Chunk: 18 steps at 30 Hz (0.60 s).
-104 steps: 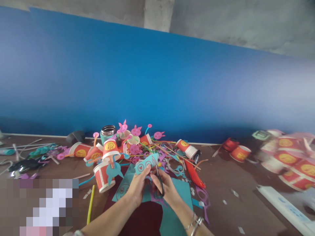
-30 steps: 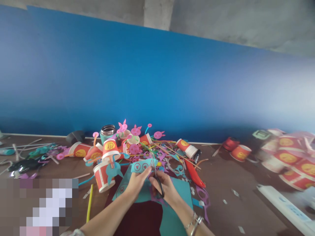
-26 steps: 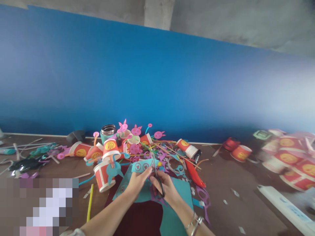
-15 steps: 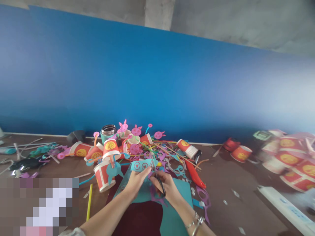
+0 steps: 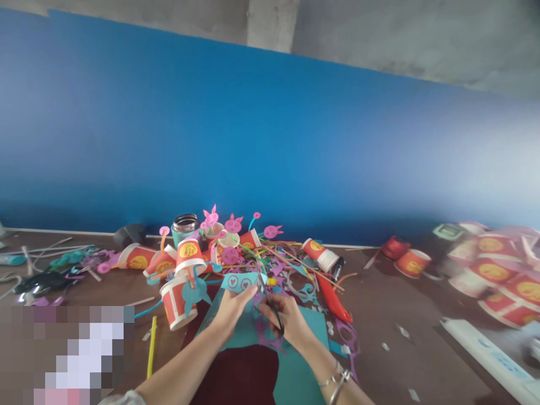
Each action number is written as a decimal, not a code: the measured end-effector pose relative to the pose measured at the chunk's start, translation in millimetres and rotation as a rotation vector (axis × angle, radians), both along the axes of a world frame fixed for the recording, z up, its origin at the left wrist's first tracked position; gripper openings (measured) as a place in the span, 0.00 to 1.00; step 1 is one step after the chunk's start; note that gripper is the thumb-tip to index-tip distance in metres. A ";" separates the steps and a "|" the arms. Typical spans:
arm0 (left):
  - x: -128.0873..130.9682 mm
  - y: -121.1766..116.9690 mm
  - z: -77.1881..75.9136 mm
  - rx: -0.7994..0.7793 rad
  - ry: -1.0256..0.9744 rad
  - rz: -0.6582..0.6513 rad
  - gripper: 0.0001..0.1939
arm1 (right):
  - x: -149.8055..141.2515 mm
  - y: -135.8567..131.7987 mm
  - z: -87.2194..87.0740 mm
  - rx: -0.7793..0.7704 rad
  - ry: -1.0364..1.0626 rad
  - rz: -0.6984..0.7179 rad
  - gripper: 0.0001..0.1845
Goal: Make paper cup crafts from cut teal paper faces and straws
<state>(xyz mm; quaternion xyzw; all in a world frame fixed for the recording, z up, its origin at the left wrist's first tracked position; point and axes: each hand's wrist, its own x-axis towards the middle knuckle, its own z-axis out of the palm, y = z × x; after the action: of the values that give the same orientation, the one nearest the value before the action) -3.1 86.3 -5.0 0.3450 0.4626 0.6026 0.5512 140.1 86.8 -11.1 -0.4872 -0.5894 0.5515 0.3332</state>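
Note:
Between thumb and fingers, my left hand (image 5: 233,308) pinches a light-blue piece of paper (image 5: 238,282) with hearts in circles drawn on it. My right hand (image 5: 287,319) is closed around the dark handles of a pair of scissors (image 5: 274,309). The scissor blades point up and left, at the right end of the paper by my left thumb. Beneath both hands lie larger teal paper sheets (image 5: 301,360) and a dark maroon sheet (image 5: 240,377). Purple paper scraps (image 5: 270,334) show between my wrists.
Red-and-white paper cups (image 5: 179,304) with paper figures crowd the left of the pile, near an open flask (image 5: 185,224). A red pouch-like item (image 5: 333,298) lies right of the scraps. More cups (image 5: 493,273) and a white power strip (image 5: 489,354) are at the right.
The blue paper has been lowered from a tilted position to nearly level and shifted slightly left. Both hands have followed slightly left, the scissors staying at the paper's right end.

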 end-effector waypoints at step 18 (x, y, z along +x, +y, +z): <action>-1.7 5.8 -13.6 0.178 0.262 -0.254 0.12 | 6.6 3.0 -0.7 0.070 0.229 -0.107 0.21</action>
<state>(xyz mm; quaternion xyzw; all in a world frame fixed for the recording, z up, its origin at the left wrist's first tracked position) -4.8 92.1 -18.6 0.5237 0.4280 0.5166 0.5251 146.7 89.9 -11.8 -0.4398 -0.5396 0.5642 0.4440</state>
